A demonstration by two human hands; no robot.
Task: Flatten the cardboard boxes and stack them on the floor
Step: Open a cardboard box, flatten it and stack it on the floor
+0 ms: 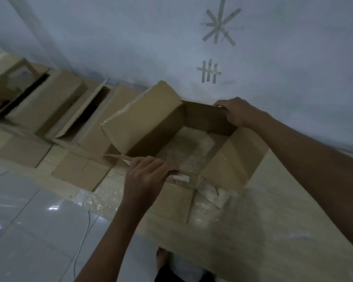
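A brown cardboard box (143, 127) stands open on a light counter (273, 231) against the wall, its flaps spread outward. My left hand (146, 178) grips the box's near wall at its top edge. My right hand (235, 113) grips the far wall's top edge, next to the white wall. Clear plastic lining shows inside the box bottom. To the left, two more open cardboard boxes (55, 106) stand in a row along the wall.
Tape marks (220, 25) stick to the white wall above the box. A glossy grey tiled floor (29, 220) lies at the lower left, with a thin white cable (84, 237) across it. My foot (161, 259) shows at the bottom edge.
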